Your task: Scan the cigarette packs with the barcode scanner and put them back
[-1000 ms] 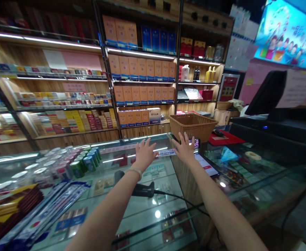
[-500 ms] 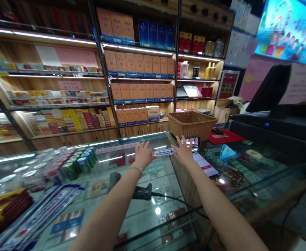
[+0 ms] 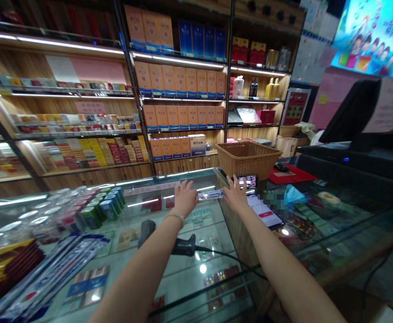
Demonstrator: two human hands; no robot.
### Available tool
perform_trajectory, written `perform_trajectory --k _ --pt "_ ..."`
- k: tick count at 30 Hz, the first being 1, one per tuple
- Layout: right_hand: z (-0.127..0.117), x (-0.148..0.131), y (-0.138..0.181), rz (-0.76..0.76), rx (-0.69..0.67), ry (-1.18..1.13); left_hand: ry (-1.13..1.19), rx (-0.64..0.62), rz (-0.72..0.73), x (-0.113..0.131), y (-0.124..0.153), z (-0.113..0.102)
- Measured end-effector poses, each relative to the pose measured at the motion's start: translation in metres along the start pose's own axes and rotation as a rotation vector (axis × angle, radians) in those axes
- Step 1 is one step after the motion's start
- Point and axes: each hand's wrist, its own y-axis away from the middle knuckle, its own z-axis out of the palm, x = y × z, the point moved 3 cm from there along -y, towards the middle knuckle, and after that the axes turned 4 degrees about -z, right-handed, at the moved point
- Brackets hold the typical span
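Observation:
A long flat carton (image 3: 210,194) with blue and white print lies on the glass counter (image 3: 169,251) near its far edge. My left hand (image 3: 185,197) grips the carton's left end with curled fingers. My right hand (image 3: 235,195) grips its right end. Both arms stretch forward over the glass. A thin bracelet sits on my left wrist.
A wicker basket (image 3: 246,158) stands just behind the carton, with a phone (image 3: 247,181) and a tablet (image 3: 265,212) beside my right hand. A barcode scanner (image 3: 179,244) with its cable lies under my arms. Small cans (image 3: 98,206) and carton stacks (image 3: 45,273) sit at left. A till screen (image 3: 351,112) is at right.
Both hands went from spread open above the counter to closed on the two ends of the carton. The view shifted slightly.

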Motion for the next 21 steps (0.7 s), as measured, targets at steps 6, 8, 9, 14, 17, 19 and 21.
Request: perform_trajectory --k 6,8,9,14,17,19,21 --pt "-0.002 0.000 0.001 0.011 0.022 -0.009 -0.005 0.004 0.008 0.004 0.002 -0.004" --pt "-0.002 0.000 0.002 0.008 0.024 -0.010 -0.007 -0.004 0.018 0.005 0.003 -0.004" --pt "-0.002 0.000 0.002 0.005 0.023 -0.012 -0.008 -0.009 0.023 0.005 0.003 -0.005" --pt "-0.006 -0.002 0.004 -0.008 0.026 -0.013 -0.009 -0.022 0.039 0.004 0.005 -0.008" --pt "-0.011 -0.004 0.004 -0.014 0.042 -0.003 -0.012 -0.023 0.051 0.004 0.006 -0.014" --pt "-0.015 -0.005 0.003 -0.015 0.051 -0.002 -0.012 -0.019 0.052 0.002 0.007 -0.019" --pt "-0.020 -0.006 0.003 -0.015 0.066 -0.004 -0.012 -0.009 0.049 0.000 0.009 -0.025"
